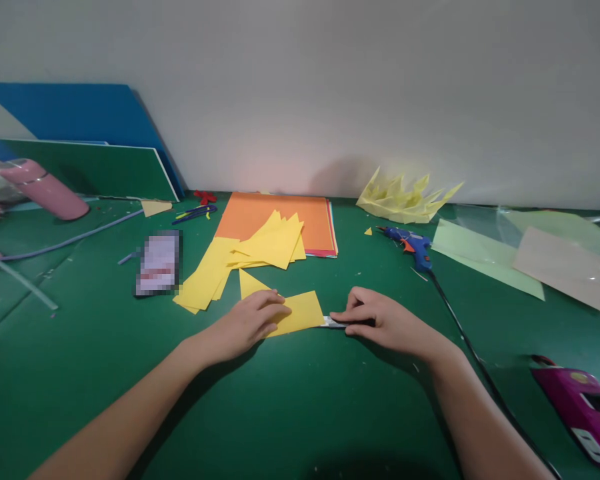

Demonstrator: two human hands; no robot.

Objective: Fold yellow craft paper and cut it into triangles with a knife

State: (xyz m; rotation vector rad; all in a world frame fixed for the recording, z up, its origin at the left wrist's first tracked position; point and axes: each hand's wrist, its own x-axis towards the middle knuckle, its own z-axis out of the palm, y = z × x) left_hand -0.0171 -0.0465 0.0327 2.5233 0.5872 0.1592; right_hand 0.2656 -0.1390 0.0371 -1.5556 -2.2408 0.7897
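Observation:
My left hand (254,323) rests palm down with its fingers drawn together, holding a yellow paper piece (303,312) against the table. The paper is four-sided at its right part; its left part is hidden under the hand. My right hand (375,320) is closed on a slim silver-white tool (333,323), whose exposed end meets the paper's right edge. Most of the tool lies inside the fingers, so its kind is unclear. A yellow paper point (251,284) shows just behind my left hand. Farther back, several yellow paper cutouts (275,243) overlap in a pile.
Under the pile is an orange sheet stack (240,213). A jagged pale-yellow paper crown (405,203) stands by the wall. A blue glue gun (413,243) trails its cord past my right arm to a magenta power strip (575,403). A blurred rectangular object (159,263) lies left.

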